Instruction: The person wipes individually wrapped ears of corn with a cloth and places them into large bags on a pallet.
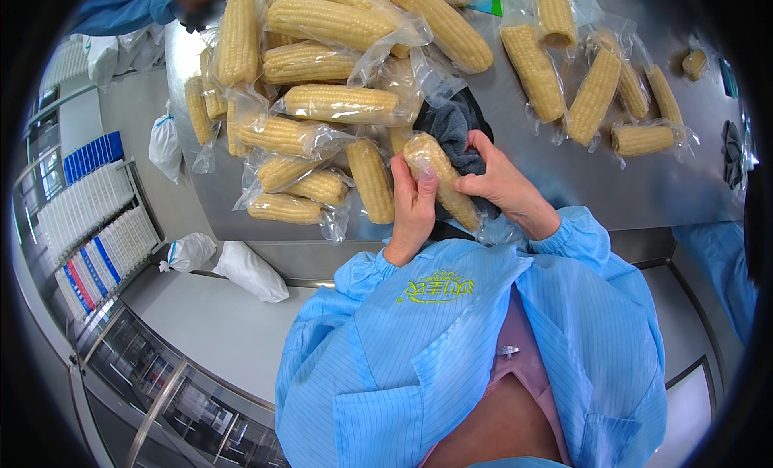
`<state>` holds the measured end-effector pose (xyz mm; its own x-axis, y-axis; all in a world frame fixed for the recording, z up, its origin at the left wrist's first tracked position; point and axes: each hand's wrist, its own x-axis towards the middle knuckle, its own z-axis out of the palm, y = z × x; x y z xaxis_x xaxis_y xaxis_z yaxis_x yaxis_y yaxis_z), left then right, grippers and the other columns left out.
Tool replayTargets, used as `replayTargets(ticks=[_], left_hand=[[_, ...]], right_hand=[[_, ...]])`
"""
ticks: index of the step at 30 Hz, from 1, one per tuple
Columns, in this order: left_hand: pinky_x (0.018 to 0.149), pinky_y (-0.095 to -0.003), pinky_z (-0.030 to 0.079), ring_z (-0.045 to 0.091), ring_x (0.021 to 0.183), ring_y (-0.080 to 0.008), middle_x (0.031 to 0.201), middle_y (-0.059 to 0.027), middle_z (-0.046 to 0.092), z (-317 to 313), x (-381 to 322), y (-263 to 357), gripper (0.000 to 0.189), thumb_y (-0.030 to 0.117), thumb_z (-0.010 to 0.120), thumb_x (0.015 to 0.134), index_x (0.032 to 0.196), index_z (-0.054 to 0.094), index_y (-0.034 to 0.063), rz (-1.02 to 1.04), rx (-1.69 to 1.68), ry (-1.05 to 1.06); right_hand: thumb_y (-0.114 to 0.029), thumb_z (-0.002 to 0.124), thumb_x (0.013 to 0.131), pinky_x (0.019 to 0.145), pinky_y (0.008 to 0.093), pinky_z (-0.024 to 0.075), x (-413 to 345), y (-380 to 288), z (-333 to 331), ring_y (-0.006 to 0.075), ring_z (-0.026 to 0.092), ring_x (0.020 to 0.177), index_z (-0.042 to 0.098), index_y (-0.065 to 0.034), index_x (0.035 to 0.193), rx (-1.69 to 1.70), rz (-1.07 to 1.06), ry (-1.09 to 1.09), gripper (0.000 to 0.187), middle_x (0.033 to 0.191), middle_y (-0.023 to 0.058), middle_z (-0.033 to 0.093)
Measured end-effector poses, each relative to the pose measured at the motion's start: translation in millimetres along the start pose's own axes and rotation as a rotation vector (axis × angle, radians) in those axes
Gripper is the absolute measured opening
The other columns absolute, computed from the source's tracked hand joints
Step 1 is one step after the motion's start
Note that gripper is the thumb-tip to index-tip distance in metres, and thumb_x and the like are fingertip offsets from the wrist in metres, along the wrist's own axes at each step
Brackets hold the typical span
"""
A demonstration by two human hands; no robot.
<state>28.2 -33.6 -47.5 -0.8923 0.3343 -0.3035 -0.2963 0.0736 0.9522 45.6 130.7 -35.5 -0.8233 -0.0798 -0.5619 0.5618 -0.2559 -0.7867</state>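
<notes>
Between both hands is an ear of corn (444, 181) in a clear plastic bag, tilted above the near edge of the steel table. My left hand (415, 205) grips its left side with the thumb on top. With the thumb and fingers, my right hand (504, 181) touches the corn's right side and a dark grey cloth (456, 127) behind it. The bag's loose end (501, 231) lies close to my right wrist. Just left of my left hand rests another bagged ear (371, 181).
A heap of bagged corn ears (341, 103) covers the table's left part. Several more (595, 97) lie at the right on the steel table (604, 190). Another person's sleeve (127, 9) shows at top left. White tied sacks (250, 272) and stacked crates (96, 251) are at the left.
</notes>
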Motion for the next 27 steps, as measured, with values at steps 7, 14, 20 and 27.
replayTargets(ticks=[7,14,20,27], left_hand=[[0.082,-0.0239,0.037,0.044,0.091,-0.0108,0.105,-0.0039,0.047,-1,0,0,0.042,0.039,0.044,0.099,0.122,0.039,0.0044,-0.005,-0.006,-0.002],[0.084,-0.0242,0.038,0.045,0.094,-0.0114,0.106,-0.0047,0.048,-1,-1,-4,0.040,0.036,0.046,0.099,0.122,0.039,0.0038,-0.002,-0.026,0.002],[0.085,-0.0239,0.037,0.045,0.095,-0.0114,0.107,-0.0048,0.048,1,0,0,0.039,0.035,0.045,0.099,0.122,0.039,0.0036,-0.017,-0.047,-0.016],[0.076,-0.0330,0.048,0.056,0.085,-0.0198,0.102,-0.0110,0.054,-5,-1,-4,0.044,0.038,0.044,0.098,0.124,0.037,0.0037,-0.120,-0.216,-0.031]], right_hand=[[-0.018,0.068,0.068,0.091,0.0243,0.0332,-1,0,1,0.0142,0.041,0.101,0.042,-0.0045,0.102,0.041,0.009,0.004,0.045,0.104,0.0074,0.048],[-0.016,0.067,0.068,0.088,0.0243,0.0349,2,2,2,0.0147,0.043,0.098,0.043,-0.0042,0.102,0.054,0.040,-0.001,0.044,0.102,0.0071,0.049],[-0.012,0.064,0.068,0.088,0.0236,0.0356,3,8,-3,0.0127,0.044,0.096,0.045,-0.0033,0.105,0.113,0.015,-0.018,0.042,0.103,0.0052,0.050],[-0.006,0.062,0.075,0.086,0.0255,0.0444,13,35,-32,0.0133,0.055,0.097,0.050,-0.0005,0.117,0.418,0.035,0.034,0.044,0.107,0.0050,0.057]])
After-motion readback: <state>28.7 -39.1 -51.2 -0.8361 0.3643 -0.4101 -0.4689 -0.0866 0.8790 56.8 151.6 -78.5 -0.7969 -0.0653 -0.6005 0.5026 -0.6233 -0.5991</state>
